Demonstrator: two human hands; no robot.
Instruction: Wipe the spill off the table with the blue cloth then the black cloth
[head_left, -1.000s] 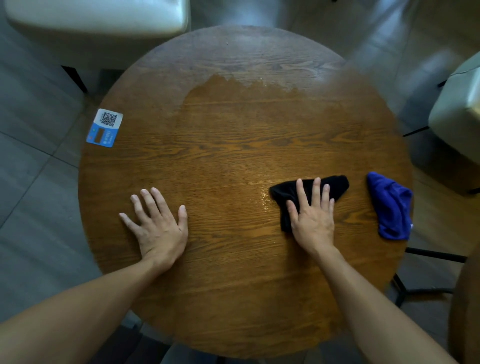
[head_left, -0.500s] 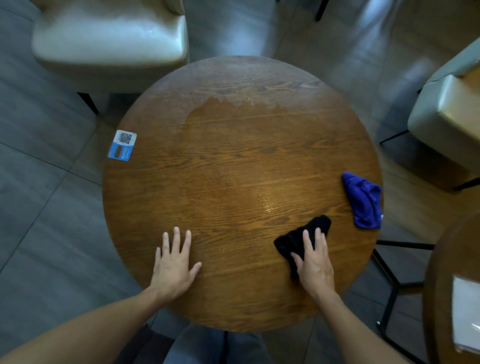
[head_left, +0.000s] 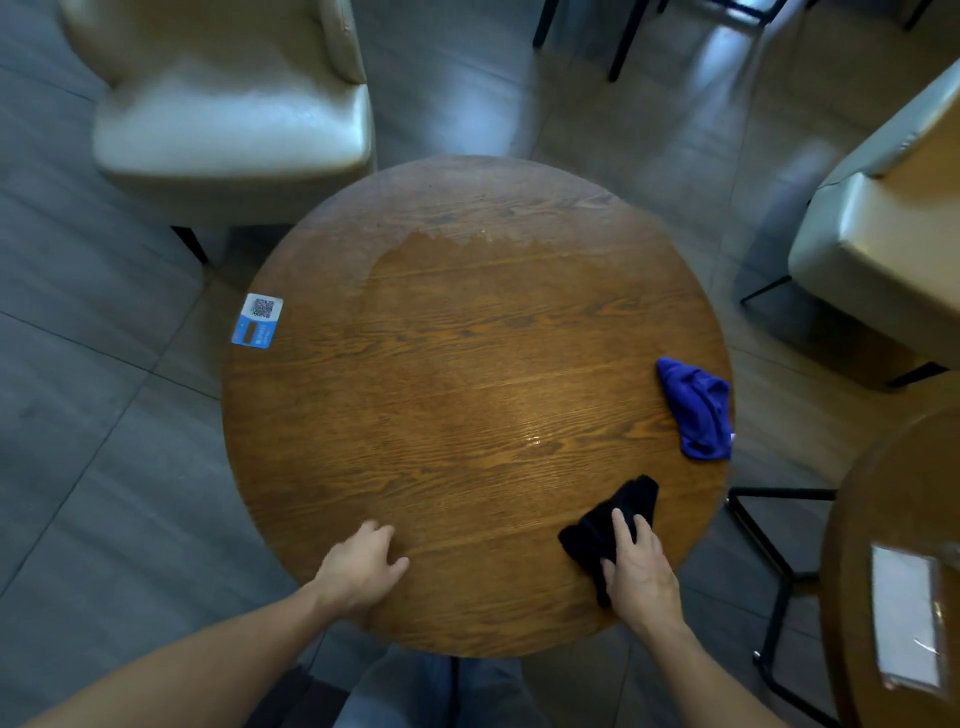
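Note:
A round wooden table (head_left: 467, 364) fills the middle of the head view. A wet sheen (head_left: 530, 441) glints right of its centre, with a darker damp patch across the far half. My right hand (head_left: 639, 566) presses flat on the black cloth (head_left: 608, 525) near the front right rim, fingers resting on top of it. The blue cloth (head_left: 696, 408) lies crumpled at the right edge, apart from both hands. My left hand (head_left: 358, 566) rests at the front left rim with fingers curled and nothing in it.
A blue and white QR sticker (head_left: 257, 319) is on the table's left edge. Cream chairs stand at the far left (head_left: 228, 119) and at the right (head_left: 878, 244). A second wooden table (head_left: 893, 571) with a white card is at the lower right.
The view has pulled back and up from the table. My right hand has dragged the black cloth toward the front edge. My left hand has slid back to the rim and curled its fingers.

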